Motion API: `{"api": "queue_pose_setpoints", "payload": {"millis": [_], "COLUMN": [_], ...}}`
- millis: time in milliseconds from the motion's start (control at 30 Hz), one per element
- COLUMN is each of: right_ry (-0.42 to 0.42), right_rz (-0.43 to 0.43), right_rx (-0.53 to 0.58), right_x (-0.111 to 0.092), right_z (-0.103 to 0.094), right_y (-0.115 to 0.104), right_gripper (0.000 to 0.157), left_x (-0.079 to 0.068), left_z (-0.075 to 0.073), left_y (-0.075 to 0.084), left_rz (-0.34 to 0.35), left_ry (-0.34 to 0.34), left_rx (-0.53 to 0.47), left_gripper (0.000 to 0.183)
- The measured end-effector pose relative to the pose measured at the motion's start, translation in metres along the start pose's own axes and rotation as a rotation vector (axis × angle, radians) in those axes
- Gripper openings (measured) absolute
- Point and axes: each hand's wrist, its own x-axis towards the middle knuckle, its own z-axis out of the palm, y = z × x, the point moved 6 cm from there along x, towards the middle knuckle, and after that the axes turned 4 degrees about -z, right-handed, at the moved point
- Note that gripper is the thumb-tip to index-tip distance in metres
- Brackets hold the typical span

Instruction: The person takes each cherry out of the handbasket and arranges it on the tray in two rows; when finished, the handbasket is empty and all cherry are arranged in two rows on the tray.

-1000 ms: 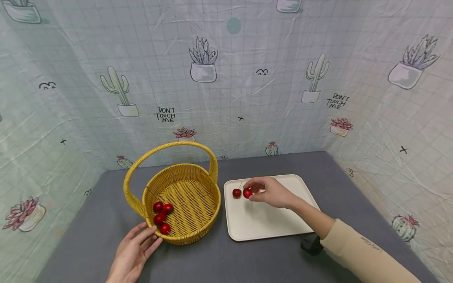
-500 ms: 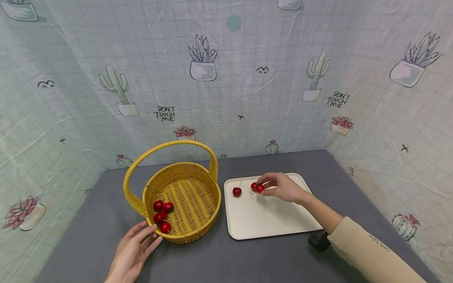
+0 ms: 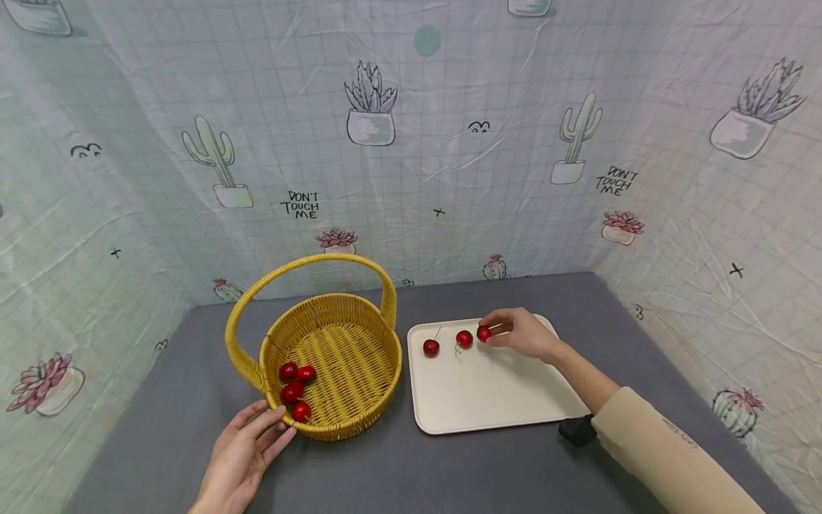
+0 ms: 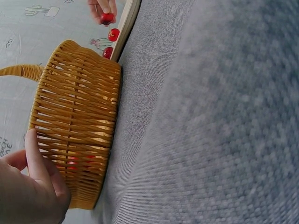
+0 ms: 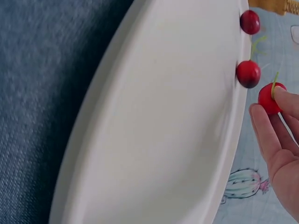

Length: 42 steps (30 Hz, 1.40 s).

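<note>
One cherry [image 3: 484, 333], pinched in my right hand [image 3: 523, 334], far side of tray [image 3: 488, 400]; probably light, firm, slippery, so I'd hold its round middle; left hand [image 3: 234, 453] touches basket [image 3: 347, 428], fingers relaxed.

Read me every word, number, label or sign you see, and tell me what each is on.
"DON'T TOUCH ME": printed on the patterned backdrop, left of centre.
"DON'T TOUCH ME": the backdrop again, farther right.
"x": small cross marks scattered on the backdrop.
Beige sleeve: dark lettering, too small and blurred to read.
I see no lettering on the yellow basket or white tray, and no numbers.
</note>
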Motion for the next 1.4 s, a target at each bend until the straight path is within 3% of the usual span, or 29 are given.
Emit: {"api": "queue_pose_setpoints", "payload": {"millis": [433, 833, 1400], "right_ry": [0.060, 0.074, 0.073], "right_rz": [0.039, 0.104, 0.098], "right_rx": [-0.163, -0.173, -0.150], "right_x": [0.006, 0.005, 0.006], "right_z": [-0.014, -0.016, -0.016], "right_y": [0.018, 0.030, 0.033], "right_gripper": [0.032, 0.035, 0.035], "left_x": [-0.001, -0.001, 0.001], "left_z": [0.001, 0.002, 0.001], "left_y": [0.001, 0.000, -0.001], "left_rz": [0.007, 0.002, 0.005], "left_ry": [-0.009, -0.005, -0.001], "left_rx": [-0.015, 0.001, 0.007], "left_gripper": [0.024, 0.026, 0.026]}}
